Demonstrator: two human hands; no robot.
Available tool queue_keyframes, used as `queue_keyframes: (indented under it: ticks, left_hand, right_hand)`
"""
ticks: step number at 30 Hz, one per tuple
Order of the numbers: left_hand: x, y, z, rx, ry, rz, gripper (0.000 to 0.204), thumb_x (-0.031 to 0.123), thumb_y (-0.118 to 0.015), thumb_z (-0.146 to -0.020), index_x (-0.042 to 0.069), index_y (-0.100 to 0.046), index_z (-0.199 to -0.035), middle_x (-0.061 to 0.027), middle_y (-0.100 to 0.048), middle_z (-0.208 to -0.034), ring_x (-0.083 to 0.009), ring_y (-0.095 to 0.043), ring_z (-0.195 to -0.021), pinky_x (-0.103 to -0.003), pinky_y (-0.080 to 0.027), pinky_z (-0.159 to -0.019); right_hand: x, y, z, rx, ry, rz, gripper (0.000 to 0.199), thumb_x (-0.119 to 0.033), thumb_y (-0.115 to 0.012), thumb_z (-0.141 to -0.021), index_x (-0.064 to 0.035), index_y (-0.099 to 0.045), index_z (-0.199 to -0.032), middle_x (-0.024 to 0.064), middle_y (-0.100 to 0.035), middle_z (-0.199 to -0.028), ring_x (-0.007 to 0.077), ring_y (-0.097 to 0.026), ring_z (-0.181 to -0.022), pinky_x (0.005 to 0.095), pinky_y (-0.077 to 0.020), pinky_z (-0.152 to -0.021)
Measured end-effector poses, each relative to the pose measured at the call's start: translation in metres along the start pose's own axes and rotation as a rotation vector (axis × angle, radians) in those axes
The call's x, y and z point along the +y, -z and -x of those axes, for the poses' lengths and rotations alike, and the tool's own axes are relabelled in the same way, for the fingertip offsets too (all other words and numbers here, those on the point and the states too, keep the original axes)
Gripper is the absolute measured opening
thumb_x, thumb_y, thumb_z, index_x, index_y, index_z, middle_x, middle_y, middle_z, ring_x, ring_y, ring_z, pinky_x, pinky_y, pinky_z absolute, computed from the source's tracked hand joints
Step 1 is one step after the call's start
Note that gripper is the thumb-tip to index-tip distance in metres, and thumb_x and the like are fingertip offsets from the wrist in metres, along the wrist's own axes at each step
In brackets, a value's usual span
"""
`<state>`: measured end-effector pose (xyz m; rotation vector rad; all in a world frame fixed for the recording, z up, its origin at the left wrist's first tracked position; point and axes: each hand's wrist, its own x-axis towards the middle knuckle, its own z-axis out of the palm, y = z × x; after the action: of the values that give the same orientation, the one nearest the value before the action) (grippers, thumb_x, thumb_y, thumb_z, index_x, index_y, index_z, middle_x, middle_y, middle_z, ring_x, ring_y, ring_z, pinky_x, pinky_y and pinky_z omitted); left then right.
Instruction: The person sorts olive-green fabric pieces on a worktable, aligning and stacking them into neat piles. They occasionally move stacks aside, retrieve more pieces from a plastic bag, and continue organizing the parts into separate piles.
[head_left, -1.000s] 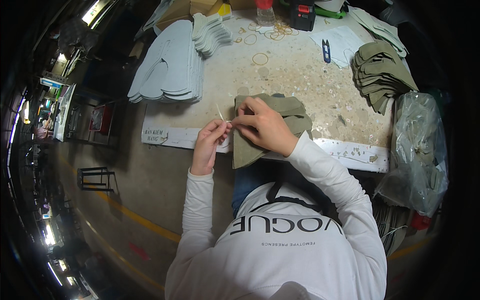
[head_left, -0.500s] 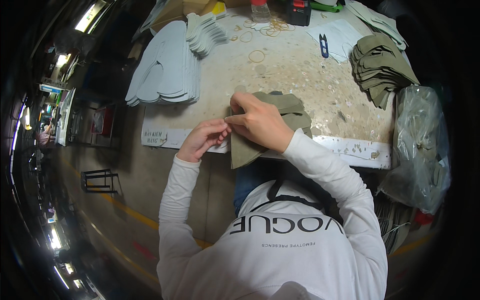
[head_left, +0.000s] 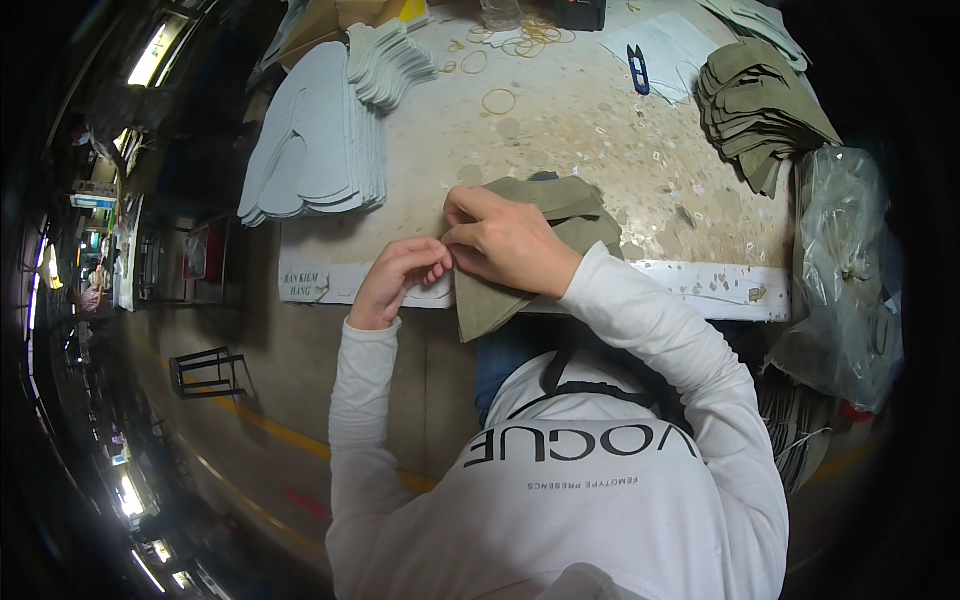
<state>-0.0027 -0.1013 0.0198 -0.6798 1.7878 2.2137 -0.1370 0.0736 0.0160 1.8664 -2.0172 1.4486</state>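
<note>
My left hand [head_left: 396,278] is at the table's front edge with its fingers curled in a pinch. Its fingertips meet those of my right hand [head_left: 512,243], and whatever is pinched there is too small to make out. Under my right hand lies a small stack of olive-green cut pieces [head_left: 583,228], like fabric or thin leather. One pointed end of it [head_left: 487,308] hangs over the front edge. My right hand covers the middle of this stack.
Pale grey cut pieces [head_left: 300,150] are stacked at the left, with wavy pale strips [head_left: 392,68] beside them. Thread snips [head_left: 638,70], rubber bands [head_left: 498,101] and another olive stack [head_left: 755,110] lie farther back. A clear plastic bag [head_left: 840,280] hangs at the right edge.
The view has shifted slightly, so the tabletop things sit higher in the picture. Both hands keep their fingertips together at the olive stack, with little visible movement.
</note>
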Motion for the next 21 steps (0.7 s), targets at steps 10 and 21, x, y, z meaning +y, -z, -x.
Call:
queue_keyframes:
  ticks: [10,21]
  left_hand:
    - [-0.001,-0.003,0.000,-0.020,-0.065,-0.064,0.018,0.017,-0.059,-0.094,0.002,-0.066,-0.085,0.0002,-0.062,-0.081,-0.0053,-0.052,-0.072,-0.020,-0.041,-0.068]
    - [-0.013,-0.015,0.005,0.178,-0.219,-0.056,0.016,0.014,-0.061,-0.094,0.001,-0.067,-0.088,-0.0001,-0.063,-0.081,-0.0054,-0.053,-0.074,-0.020,-0.042,-0.070]
  right_hand:
    - [0.005,-0.002,-0.002,-0.020,-0.024,-0.039,0.016,-0.014,-0.071,-0.075,-0.0011,-0.061,-0.074,0.0051,-0.053,-0.093,0.0243,-0.060,-0.085,0.0396,-0.0502,-0.060]
    - [0.007,-0.004,-0.001,0.016,-0.063,-0.105,0.015,-0.016,-0.072,-0.075,-0.0059,-0.061,-0.079,0.0043,-0.056,-0.093,0.0264,-0.059,-0.088,0.0390,-0.0512,-0.068]
